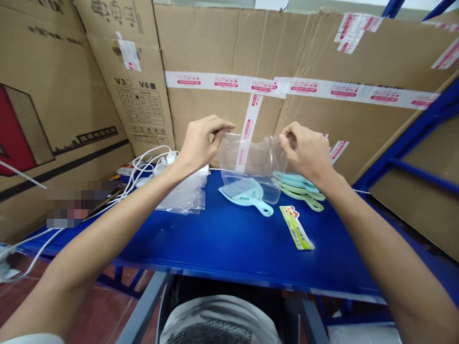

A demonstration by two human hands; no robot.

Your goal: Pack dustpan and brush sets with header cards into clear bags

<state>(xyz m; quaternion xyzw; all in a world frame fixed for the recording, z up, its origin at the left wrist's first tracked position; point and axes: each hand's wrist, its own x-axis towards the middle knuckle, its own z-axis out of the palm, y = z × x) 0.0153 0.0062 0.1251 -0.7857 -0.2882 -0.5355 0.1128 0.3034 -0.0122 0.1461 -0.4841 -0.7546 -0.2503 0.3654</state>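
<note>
A clear plastic bag hangs stretched between my two raised hands, above the blue table. My left hand pinches its upper left corner, and the fingers of my right hand are closed on the upper right corner. Below the bag lies a light blue mini dustpan with a brush, its handle towards the lower right. Beyond my right hand a stack of blue and green dustpans is partly hidden by the forearm. A yellow-green printed card rests on the table in front of the stack.
Several flat clear bags are piled left of the dustpan. White cables run across the left side of the blue table. Cardboard sheets wall off the back and left; a blue metal frame stands at the right.
</note>
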